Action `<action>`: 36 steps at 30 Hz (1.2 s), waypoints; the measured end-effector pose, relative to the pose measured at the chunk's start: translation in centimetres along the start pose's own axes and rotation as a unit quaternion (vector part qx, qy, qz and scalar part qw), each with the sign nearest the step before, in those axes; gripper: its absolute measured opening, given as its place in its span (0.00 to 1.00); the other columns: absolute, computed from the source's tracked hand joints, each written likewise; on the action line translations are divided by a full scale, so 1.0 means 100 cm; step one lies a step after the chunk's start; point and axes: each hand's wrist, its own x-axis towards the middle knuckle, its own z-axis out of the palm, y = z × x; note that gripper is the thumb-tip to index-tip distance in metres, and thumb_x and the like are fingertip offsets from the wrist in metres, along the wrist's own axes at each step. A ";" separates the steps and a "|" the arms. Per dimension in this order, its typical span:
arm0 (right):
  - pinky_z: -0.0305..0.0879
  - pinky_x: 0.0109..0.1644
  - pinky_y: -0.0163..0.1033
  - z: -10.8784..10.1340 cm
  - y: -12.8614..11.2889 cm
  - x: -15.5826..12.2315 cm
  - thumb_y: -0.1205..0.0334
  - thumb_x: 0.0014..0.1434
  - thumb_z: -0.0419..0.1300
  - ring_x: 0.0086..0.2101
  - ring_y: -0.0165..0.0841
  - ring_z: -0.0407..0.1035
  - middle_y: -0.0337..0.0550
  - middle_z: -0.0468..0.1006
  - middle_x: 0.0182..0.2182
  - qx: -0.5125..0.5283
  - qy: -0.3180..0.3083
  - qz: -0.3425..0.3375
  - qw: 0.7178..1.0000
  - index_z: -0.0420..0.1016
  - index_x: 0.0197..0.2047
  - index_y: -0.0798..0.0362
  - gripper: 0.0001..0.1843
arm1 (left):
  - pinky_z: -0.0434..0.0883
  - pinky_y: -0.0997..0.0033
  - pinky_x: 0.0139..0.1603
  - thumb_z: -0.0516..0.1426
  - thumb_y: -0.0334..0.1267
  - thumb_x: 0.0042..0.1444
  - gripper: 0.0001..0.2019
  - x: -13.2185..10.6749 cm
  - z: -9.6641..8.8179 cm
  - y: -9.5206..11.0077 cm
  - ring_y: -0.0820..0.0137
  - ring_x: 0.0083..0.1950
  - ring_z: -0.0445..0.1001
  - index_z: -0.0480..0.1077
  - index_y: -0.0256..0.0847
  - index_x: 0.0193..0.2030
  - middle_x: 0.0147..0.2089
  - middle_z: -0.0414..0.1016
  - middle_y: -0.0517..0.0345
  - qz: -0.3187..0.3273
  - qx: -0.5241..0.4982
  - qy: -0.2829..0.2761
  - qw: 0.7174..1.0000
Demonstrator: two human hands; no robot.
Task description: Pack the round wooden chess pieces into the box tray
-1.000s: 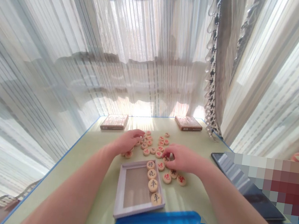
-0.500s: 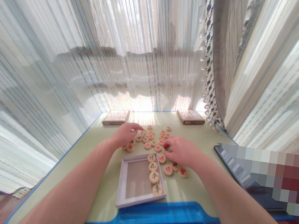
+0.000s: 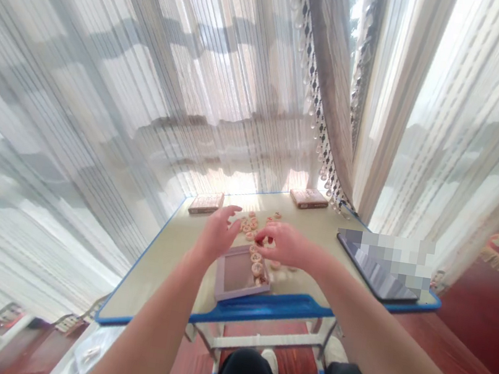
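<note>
Head view: your left hand [image 3: 216, 235] has fingers parted near the tray [image 3: 240, 293], your right hand [image 3: 286, 244] curls its own, grip unclear, and pieces [image 3: 256, 269] line the tray's right side and dot the counter [image 3: 157, 267] beyond.

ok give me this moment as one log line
left hand: open, near tray | right hand: curled, grip unclear | pieces: row in tray, more beyond

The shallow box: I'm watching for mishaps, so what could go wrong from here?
The right hand is close to the far end of the row of round pieces, so its fingers might knock them askew. The shallow box sits near the table's blue front edge; a bump could push it over.
</note>
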 end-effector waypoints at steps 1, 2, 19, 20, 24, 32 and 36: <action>0.62 0.40 0.34 0.003 -0.007 -0.008 0.65 0.50 0.58 0.32 0.30 0.68 0.41 0.77 0.31 0.024 0.017 -0.011 1.000 0.77 0.37 0.54 0.10 | 0.72 0.68 0.43 0.51 0.35 0.53 0.15 -0.013 -0.002 0.003 0.67 0.45 0.73 0.70 0.40 0.47 0.46 0.75 0.52 0.010 -0.016 0.005 1.000; 0.62 0.39 0.33 0.007 -0.013 -0.017 0.65 0.50 0.58 0.32 0.29 0.67 0.41 0.77 0.32 0.047 0.041 -0.013 0.998 0.76 0.40 0.53 0.12 | 0.72 0.68 0.46 0.51 0.36 0.54 0.13 -0.027 -0.004 0.004 0.67 0.48 0.72 0.70 0.41 0.45 0.47 0.74 0.53 0.026 -0.027 0.017 0.999; 0.62 0.48 0.38 0.035 -0.023 -0.070 0.69 0.48 0.61 0.40 0.32 0.68 0.41 0.77 0.36 0.097 0.106 0.014 0.989 0.76 0.36 0.52 0.10 | 0.70 0.63 0.40 0.55 0.44 0.53 0.11 -0.097 -0.002 0.024 0.65 0.34 0.73 0.73 0.41 0.28 0.30 0.76 0.52 0.190 0.085 0.029 0.978; 0.62 0.48 0.38 0.035 -0.022 -0.070 0.69 0.48 0.62 0.41 0.33 0.68 0.41 0.77 0.36 0.096 0.106 0.014 0.990 0.76 0.36 0.52 0.10 | 0.70 0.62 0.40 0.55 0.44 0.53 0.10 -0.097 -0.002 0.023 0.65 0.34 0.73 0.73 0.41 0.28 0.30 0.76 0.52 0.204 0.090 0.028 0.975; 0.62 0.50 0.38 0.033 -0.021 -0.068 0.68 0.49 0.63 0.41 0.33 0.69 0.40 0.78 0.36 0.104 0.105 0.014 0.989 0.77 0.36 0.51 0.08 | 0.69 0.63 0.40 0.54 0.41 0.55 0.09 -0.098 -0.004 0.023 0.66 0.35 0.73 0.75 0.43 0.34 0.33 0.77 0.52 0.256 0.099 0.000 0.962; 0.62 0.51 0.39 0.038 -0.017 -0.068 0.64 0.52 0.63 0.42 0.32 0.69 0.41 0.78 0.37 0.133 0.107 0.005 0.985 0.78 0.36 0.50 0.06 | 0.69 0.66 0.38 0.53 0.38 0.58 0.11 -0.097 0.000 0.022 0.68 0.36 0.75 0.75 0.46 0.43 0.37 0.79 0.54 0.280 0.074 -0.053 0.956; 0.62 0.50 0.40 0.038 -0.016 -0.068 0.62 0.52 0.63 0.41 0.33 0.69 0.41 0.78 0.37 0.116 0.109 0.007 0.987 0.79 0.35 0.50 0.06 | 0.69 0.67 0.38 0.52 0.38 0.59 0.12 -0.097 0.000 0.023 0.68 0.36 0.75 0.75 0.45 0.44 0.39 0.79 0.53 0.270 0.055 -0.074 0.959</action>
